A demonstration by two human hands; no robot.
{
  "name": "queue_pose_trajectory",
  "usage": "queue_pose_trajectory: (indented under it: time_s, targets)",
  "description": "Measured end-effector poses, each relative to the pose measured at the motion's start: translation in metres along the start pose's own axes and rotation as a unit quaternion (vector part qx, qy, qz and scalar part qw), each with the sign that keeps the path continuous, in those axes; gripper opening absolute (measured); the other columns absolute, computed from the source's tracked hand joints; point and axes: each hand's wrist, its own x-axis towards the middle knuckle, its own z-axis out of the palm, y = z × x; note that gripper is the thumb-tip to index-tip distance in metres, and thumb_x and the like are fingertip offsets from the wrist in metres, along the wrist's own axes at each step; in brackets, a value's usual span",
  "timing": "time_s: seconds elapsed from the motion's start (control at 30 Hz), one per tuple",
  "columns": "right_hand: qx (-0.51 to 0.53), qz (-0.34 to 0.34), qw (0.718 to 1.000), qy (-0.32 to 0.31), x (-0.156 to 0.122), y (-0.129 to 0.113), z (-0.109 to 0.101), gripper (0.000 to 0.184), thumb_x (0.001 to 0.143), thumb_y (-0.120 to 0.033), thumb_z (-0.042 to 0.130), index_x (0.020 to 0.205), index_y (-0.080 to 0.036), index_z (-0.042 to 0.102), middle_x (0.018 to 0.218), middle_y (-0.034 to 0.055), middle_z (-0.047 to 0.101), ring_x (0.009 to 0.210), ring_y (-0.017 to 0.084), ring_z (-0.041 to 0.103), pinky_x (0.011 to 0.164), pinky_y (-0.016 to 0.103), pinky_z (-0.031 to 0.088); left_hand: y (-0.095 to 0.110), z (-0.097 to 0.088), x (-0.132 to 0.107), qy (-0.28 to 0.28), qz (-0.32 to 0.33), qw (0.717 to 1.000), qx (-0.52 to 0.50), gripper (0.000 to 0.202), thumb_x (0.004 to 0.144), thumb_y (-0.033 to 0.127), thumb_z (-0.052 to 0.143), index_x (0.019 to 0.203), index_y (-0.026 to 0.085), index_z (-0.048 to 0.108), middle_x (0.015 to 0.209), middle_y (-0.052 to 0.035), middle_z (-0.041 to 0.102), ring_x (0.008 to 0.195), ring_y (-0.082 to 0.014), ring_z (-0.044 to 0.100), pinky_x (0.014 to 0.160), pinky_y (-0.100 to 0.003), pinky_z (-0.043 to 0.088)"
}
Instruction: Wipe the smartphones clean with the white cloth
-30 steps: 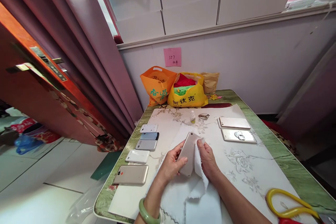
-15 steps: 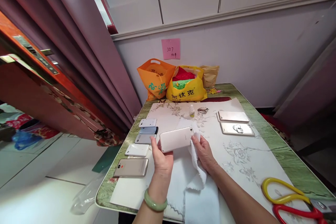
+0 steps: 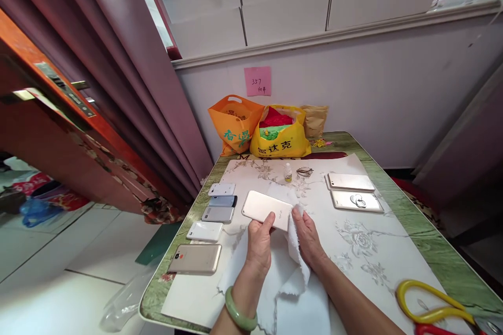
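Observation:
A pale gold smartphone (image 3: pixel 261 206) is held over the middle of the table with its back facing up. My left hand (image 3: pixel 260 241) grips its near edge, thumb on the back. At the phone's right end, my right hand (image 3: pixel 308 235) is closed on a white cloth (image 3: pixel 294 254), pinching it against the phone. The cloth hangs below that hand; more pale cloth (image 3: pixel 304 306) lies on the table under my forearms. Left of my hands, several phones lie in a column, the nearest a gold phone (image 3: pixel 195 258).
Two phones, one a white phone with a ring holder (image 3: pixel 346 202), lie at right. A small bottle (image 3: pixel 288 172) and glasses (image 3: pixel 304 171) sit beyond my hands. Bags, including a yellow bag (image 3: pixel 279 144), stand at the back. Scissors (image 3: pixel 432 303) lie at the near right.
My left hand has shifted from cradling the phone's left end to gripping its near edge, thumb on top. The phone has turned, its right end now lower. The view has tilted slightly up.

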Motion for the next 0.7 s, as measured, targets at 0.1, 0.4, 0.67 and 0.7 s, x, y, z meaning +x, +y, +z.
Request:
queue_pose_trajectory:
  time_s: [0.1, 0.4, 0.67, 0.7]
  targets:
    - [-0.019, 0.0, 1.0, -0.017, 0.0, -0.001, -0.002, 0.05, 0.087, -0.064, 0.054, 0.107, -0.019, 0.062, 0.09, 0.0062, 0.072, 0.077, 0.024, 0.065, 0.061, 0.031, 0.051, 0.01, -0.009, -0.002, -0.035, -0.011, 0.997, 0.066, 0.045, 0.07, 0.041, 0.078, 0.101, 0.01, 0.069, 0.094, -0.0128, 0.075, 0.086, -0.0238, 0.069, 0.076, -0.033, 0.053]
    - [-0.179, -0.083, 0.977, -0.077, 0.0, 0.004, -0.007, 0.042, 0.091, -0.061, 0.049, 0.087, -0.02, 0.059, 0.078, 0.0006, 0.062, 0.073, 0.018, 0.054, 0.07, 0.029, 0.047, 0.03, -0.015, -0.006, -0.086, -0.05, 0.97, 0.221, 0.043, 0.069, 0.035, 0.073, 0.106, 0.015, 0.061, 0.094, -0.009, 0.07, 0.08, -0.0218, 0.064, 0.063, -0.029, 0.05]
    - [-0.167, -0.068, 0.979, -0.098, -0.003, -0.002, -0.006, 0.045, 0.089, -0.063, 0.05, 0.087, -0.019, 0.059, 0.077, 0.001, 0.06, 0.073, 0.017, 0.053, 0.067, 0.027, 0.046, 0.038, -0.03, -0.004, -0.246, -0.065, 0.915, 0.311, 0.034, 0.071, 0.023, 0.068, 0.104, 0.013, 0.065, 0.096, -0.0064, 0.068, 0.091, -0.023, 0.058, 0.078, -0.031, 0.046]
    - [-0.152, -0.057, 0.982, -0.094, -0.004, -0.003, -0.005, 0.046, 0.088, -0.064, 0.051, 0.088, -0.019, 0.059, 0.078, 0.0012, 0.061, 0.073, 0.018, 0.054, 0.067, 0.028, 0.047, 0.039, -0.032, -0.004, -0.25, -0.072, 0.913, 0.314, 0.033, 0.07, 0.023, 0.068, 0.102, 0.014, 0.065, 0.095, -0.0061, 0.068, 0.09, -0.023, 0.058, 0.077, -0.031, 0.046]
